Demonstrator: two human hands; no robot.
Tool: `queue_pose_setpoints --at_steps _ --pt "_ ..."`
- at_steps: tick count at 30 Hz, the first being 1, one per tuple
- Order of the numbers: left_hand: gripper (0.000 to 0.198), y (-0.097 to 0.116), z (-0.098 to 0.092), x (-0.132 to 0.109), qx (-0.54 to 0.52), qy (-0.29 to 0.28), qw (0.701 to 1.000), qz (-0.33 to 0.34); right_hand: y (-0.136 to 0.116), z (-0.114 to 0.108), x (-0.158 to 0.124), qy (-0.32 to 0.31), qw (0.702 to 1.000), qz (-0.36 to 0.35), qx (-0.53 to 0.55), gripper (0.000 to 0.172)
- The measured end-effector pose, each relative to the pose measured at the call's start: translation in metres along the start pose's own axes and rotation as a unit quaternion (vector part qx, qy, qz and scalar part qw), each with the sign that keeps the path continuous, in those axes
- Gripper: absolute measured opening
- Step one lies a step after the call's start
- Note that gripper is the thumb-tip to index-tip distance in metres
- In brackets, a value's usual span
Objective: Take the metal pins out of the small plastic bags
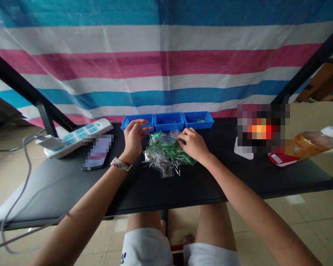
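Observation:
A heap of small clear bags with green parts and metal pins (166, 153) lies on the black table (238, 177). My right hand (192, 144) rests on the right of the heap, fingers curled and pinching at something small that I cannot make out. My left hand (134, 138) hovers just left of the heap, fingers loosely spread and curved, nothing in it; a woven band is on its wrist. Behind the heap stand three blue trays, the left tray (137, 121), the middle tray (169, 122) and the right tray (199, 120).
A white power strip (77, 136) with its cable lies at the back left, with a blurred flat object (98, 151) next to it. A blurred object (262, 129) and a plastic bottle (310, 144) on its side lie at the right. A striped tarp hangs behind.

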State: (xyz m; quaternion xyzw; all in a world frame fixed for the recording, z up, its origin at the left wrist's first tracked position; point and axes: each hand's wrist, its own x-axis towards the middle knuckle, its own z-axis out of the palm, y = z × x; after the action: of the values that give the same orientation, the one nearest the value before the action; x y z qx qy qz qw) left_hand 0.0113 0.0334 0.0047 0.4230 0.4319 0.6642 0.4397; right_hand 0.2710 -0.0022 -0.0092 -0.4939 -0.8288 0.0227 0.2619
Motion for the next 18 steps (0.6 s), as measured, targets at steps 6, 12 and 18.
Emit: queue_pose_setpoints --at_steps 6,12,18 --pt "0.020 -0.0032 0.0062 -0.0053 0.036 -0.048 0.998 0.013 -0.0015 -0.0015 0.0003 -0.007 1.000 0.011 -0.012 0.014" --pt "0.018 -0.0022 0.0082 -0.0078 0.023 -0.047 0.999 0.003 -0.0002 0.0000 0.0002 -0.005 1.000 0.009 -0.017 0.013" --pt "0.018 0.0010 0.0103 -0.0107 0.045 -0.070 0.997 0.004 0.0026 0.0029 0.0015 0.013 0.998 0.058 0.002 0.015"
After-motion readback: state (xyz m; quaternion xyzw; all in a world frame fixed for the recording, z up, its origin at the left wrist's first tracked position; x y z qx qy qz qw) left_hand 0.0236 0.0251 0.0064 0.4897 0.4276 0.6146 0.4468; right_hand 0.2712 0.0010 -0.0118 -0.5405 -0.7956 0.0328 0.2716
